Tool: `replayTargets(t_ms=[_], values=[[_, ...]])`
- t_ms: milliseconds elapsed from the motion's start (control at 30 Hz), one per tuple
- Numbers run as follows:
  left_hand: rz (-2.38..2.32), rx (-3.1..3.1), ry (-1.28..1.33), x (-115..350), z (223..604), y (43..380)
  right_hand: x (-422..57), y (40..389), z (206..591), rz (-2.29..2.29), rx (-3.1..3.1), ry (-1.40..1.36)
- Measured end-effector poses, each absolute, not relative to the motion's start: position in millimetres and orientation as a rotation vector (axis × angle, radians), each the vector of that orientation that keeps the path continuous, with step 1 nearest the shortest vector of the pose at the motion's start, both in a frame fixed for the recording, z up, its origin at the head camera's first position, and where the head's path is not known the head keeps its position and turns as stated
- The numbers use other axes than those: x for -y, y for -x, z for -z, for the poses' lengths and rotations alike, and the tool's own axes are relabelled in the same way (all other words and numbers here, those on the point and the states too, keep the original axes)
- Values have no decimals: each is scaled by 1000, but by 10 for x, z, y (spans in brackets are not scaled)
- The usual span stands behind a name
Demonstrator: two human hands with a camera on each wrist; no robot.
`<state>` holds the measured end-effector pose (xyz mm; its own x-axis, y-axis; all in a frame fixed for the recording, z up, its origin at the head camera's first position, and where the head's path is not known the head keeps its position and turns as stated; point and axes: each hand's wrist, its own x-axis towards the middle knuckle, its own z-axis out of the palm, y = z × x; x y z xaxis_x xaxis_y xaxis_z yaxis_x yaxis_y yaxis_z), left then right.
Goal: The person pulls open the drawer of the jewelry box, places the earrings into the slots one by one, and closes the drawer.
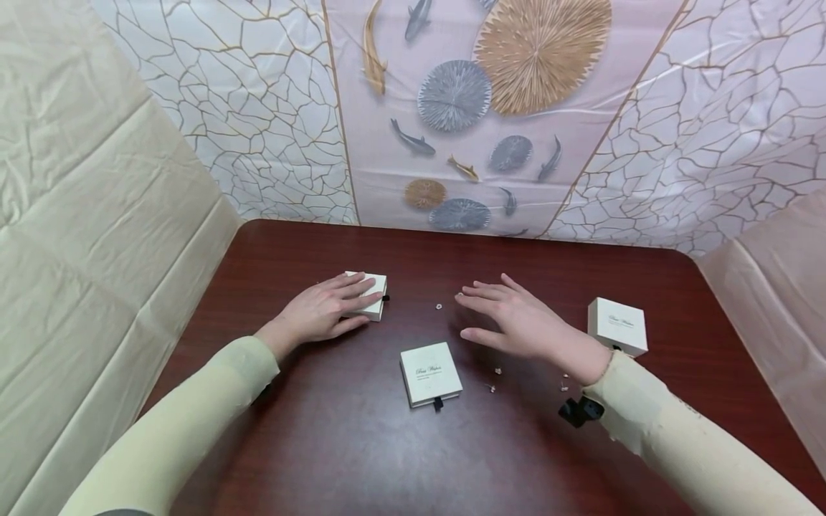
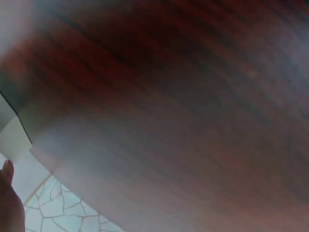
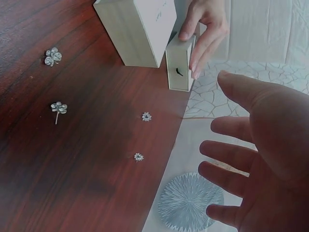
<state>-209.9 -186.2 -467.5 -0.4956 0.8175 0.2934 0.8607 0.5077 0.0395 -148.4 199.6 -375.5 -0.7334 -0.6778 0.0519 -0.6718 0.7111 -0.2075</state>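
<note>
My left hand [image 1: 329, 308] rests on a small white box [image 1: 382, 287] at the back left, its fairly straight fingers across the lid and its thumb at the near side. A short black tab sticks out of that box, seen also in the right wrist view. My right hand [image 1: 516, 319] hovers over the table, fingers spread and palm bare. Below and around it lie small sparkly stud earrings: a flower-shaped stud [image 3: 59, 107] with its post showing, another flower stud [image 3: 53, 56], and two smaller star-like studs [image 3: 147, 116]. The left wrist view is mostly blurred tabletop.
A second white box [image 1: 431, 373] with printed lettering and a black tab sits mid-table. A third white box [image 1: 618, 326] stands at the right. More tiny studs [image 1: 564, 385] lie near the right wrist. Patterned cloth [image 1: 277, 107] hangs behind the dark red-brown table [image 1: 323, 444].
</note>
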Motion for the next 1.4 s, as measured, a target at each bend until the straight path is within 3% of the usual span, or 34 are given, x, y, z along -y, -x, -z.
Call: replayTargets(t_ms=[900, 1400], values=[[301, 2476, 1398, 1920, 4701, 2113, -1488, 1920, 3655, 281, -2736, 1140], [303, 2434, 1422, 1959, 4734, 2140, -1245, 2114, 3825, 191, -2683, 1214]])
